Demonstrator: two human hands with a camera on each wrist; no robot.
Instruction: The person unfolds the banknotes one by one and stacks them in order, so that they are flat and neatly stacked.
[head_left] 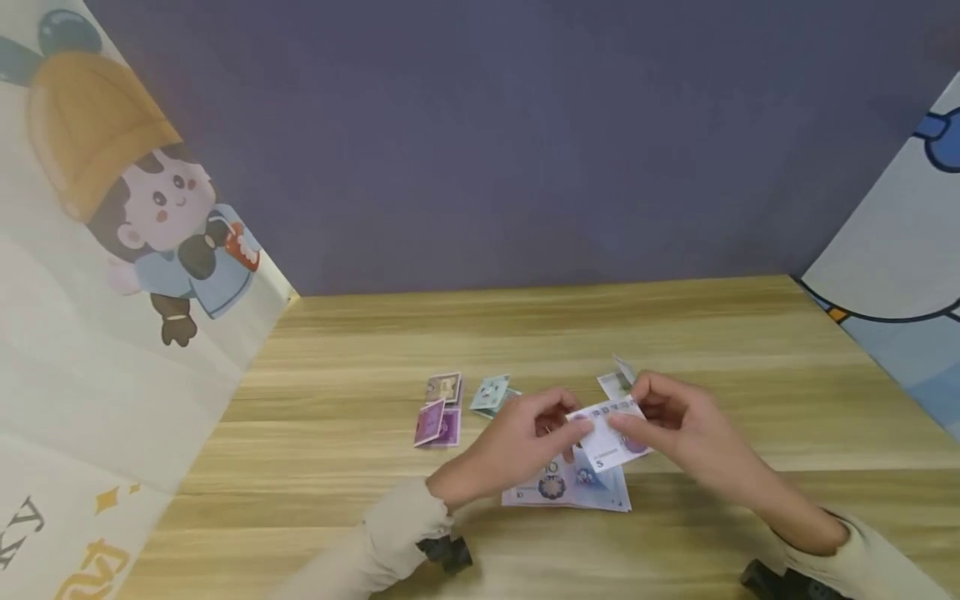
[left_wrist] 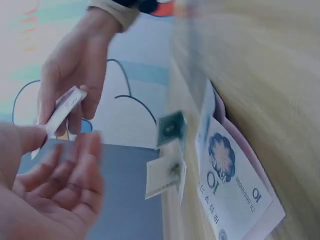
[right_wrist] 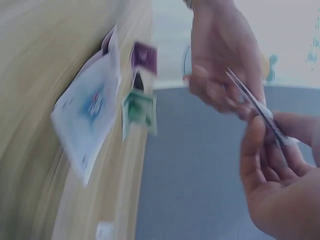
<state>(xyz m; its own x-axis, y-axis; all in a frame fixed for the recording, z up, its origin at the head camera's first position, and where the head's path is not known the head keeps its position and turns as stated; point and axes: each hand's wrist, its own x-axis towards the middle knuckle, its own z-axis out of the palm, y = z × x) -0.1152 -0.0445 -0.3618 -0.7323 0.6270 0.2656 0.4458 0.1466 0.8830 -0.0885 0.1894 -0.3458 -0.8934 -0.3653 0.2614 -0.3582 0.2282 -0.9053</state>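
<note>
A small white and purple banknote (head_left: 606,442), folded, is held up between both hands. My left hand (head_left: 525,437) pinches its left part, thumb on the near face. On the right part, my right hand (head_left: 697,433) grips it between thumb and curled fingers. Seen nearly edge-on, the folded banknote (right_wrist: 260,111) crosses between the hands in the right wrist view. Below the hands, larger pale blue banknotes (head_left: 566,493) marked 10 lie on the table, partly covered by the left hand. A pinkish layer shows beneath the top note (left_wrist: 237,187) in the left wrist view.
Folded small notes stand farther back on the wooden table (head_left: 337,500): a brown one (head_left: 444,387), a purple one (head_left: 431,423), a green one (head_left: 491,393) at centre, and a pale greenish one (head_left: 615,385) behind the right hand. A dark panel (head_left: 525,150) rises at the back.
</note>
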